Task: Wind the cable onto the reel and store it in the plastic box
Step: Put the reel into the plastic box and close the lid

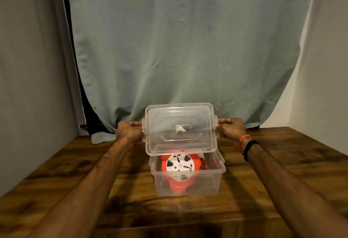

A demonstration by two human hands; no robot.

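Both forearms reach forward over the wooden worktop (282, 162), one at each side of the clear plastic box (188, 183). Inside the box lies the red reel (176, 185) with its white round face (179, 163) tilted up toward the camera and its red base toward the box's near wall; the wound cable cannot be made out. Held above the box's far edge is the clear lid (179, 126), tilted with its long axis running left to right. Left hand (128, 129) grips the lid's left clip, right hand (232, 127) grips the right clip. A grey curtain (178, 40) hangs behind.
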